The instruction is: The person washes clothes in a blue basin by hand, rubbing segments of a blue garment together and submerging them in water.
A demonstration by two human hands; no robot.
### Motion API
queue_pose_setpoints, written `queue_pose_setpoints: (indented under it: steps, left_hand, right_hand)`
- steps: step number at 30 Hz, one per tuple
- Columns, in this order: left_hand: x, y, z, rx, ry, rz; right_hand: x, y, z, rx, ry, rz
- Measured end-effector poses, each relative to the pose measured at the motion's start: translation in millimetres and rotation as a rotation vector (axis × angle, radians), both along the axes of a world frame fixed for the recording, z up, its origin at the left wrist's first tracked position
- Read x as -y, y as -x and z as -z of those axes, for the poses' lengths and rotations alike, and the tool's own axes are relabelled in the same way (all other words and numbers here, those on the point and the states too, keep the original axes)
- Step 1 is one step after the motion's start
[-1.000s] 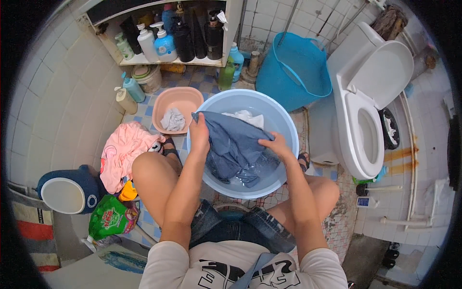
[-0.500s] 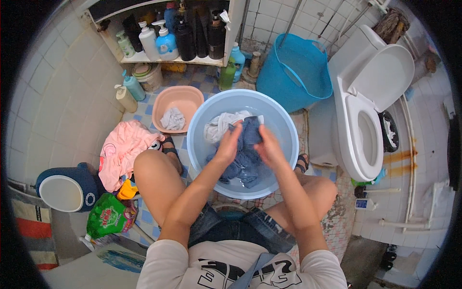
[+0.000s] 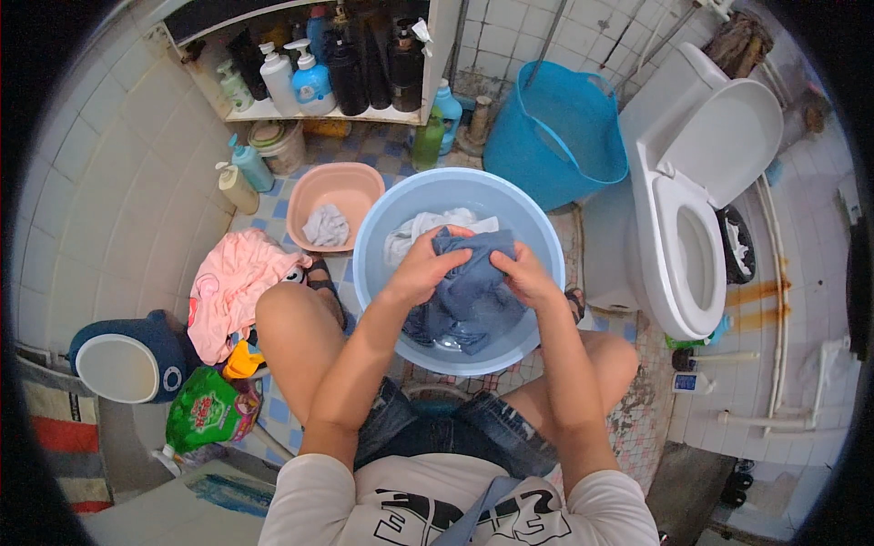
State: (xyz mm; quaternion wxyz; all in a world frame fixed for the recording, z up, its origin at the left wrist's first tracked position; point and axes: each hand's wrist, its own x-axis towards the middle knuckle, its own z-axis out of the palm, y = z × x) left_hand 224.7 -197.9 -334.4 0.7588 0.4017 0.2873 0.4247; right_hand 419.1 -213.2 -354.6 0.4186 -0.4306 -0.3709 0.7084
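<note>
Over a round light-blue basin (image 3: pixel 368 264) on the floor, both my hands grip a wet dark blue garment (image 3: pixel 473 287); its exact kind is not clear. My left hand (image 3: pixel 428 266) is closed on its upper left edge, thumb on top. On the upper right edge my right hand (image 3: pixel 526 273) pinches the cloth. The lower part of the garment hangs into the water. Behind it in the basin lies a white cloth (image 3: pixel 428 224), partly hidden by my left hand and the garment.
A pink basin (image 3: pixel 298 196) with a small white cloth stands left of the blue one. Pink clothing (image 3: pixel 223 282) lies by my left leg, a green bag (image 3: pixel 202 414) nearer. A blue bucket (image 3: pixel 510 136) and a toilet (image 3: pixel 669 264) stand right; bottles (image 3: pixel 314 86) fill the shelf.
My hands have moved apart, the right one outward. The dark blue garment's upper edge now stretches wider between them, where before it was bunched.
</note>
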Motion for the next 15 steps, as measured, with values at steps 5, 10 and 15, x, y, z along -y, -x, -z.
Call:
queue_pose_setpoints:
  steps: [5,10,15]
  left_hand:
    - [5.5,-1.2,-13.9,-0.323,-0.261,0.119]
    - [-7.5,-1.6,13.1,-0.564,-0.385,0.105]
    - [-11.7,3.7,17.2,-0.526,-0.391,0.198]
  right_hand:
    - [3.6,3.4,-21.4,-0.088,-0.095,0.132]
    - [-3.8,-1.0,-8.7,-0.012,-0.048,0.21]
    - [-9.8,-3.1,-2.6,-0.025,0.0,0.31]
